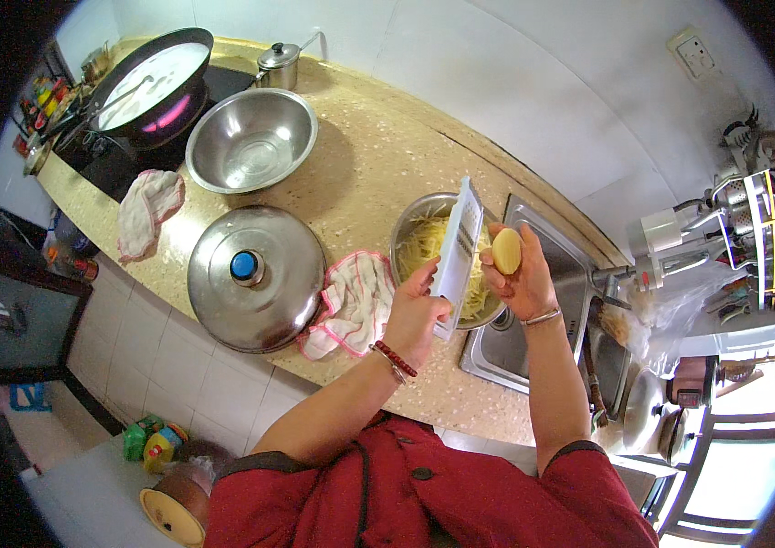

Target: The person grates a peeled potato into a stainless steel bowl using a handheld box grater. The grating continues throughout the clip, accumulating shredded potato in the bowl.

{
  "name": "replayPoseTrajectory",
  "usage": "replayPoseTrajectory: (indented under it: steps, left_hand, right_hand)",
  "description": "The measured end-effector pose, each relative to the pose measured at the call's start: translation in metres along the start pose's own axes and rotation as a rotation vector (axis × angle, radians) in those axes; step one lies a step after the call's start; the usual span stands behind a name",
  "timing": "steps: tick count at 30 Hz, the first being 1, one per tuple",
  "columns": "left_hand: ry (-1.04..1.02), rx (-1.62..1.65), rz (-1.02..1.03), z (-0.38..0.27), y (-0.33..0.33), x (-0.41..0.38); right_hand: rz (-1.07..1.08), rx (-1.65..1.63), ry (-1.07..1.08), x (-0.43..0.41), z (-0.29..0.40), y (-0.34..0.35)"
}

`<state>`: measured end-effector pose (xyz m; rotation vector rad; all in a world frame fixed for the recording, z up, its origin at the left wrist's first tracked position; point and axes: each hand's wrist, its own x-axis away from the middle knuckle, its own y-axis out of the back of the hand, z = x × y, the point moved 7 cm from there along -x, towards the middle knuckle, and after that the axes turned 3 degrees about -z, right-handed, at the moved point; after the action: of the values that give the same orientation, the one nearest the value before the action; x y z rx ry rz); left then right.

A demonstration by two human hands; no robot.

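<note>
My left hand (422, 312) grips the lower end of a white plastic grater (459, 253) with a metal grating section, tilted over a metal bowl (401, 218). Yellow potato shreds (426, 241) lie in that bowl. In my right hand (523, 274) is a peeled potato (506, 251), just right of the grater and apart from its face. The bowl stands on the speckled countertop, its right side overlapping the edge of a steel sink (497, 366). Behind the grater, part of the bowl is hidden.
Left of the bowl lie a cloth (360, 294) and a domed metal lid (257, 308). Farther back stand an empty steel basin (250, 140), a lidded metal pot (279, 68) and a wok of whitish liquid (161, 79) on a glowing hob. Another cloth (148, 212) lies near the front edge.
</note>
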<state>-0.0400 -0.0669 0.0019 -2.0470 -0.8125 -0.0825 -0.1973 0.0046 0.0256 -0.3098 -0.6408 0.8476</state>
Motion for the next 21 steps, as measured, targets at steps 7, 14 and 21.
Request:
replayPoseTrajectory:
  steps: [7,14,21]
  left_hand:
    - [0.052,0.066,-0.049,0.004,0.0,-0.008]
    - [0.042,0.201,-0.027,0.009,-0.001,-0.014]
    - [0.053,0.106,-0.063,0.016,0.001,-0.004]
  right_hand:
    - [-0.2,0.732,0.114,-0.015,-0.005,0.01]
    - [-0.553,1.611,0.526,0.01,-0.006,-0.038]
    - [-0.675,1.627,0.503,-0.015,0.025,-0.04]
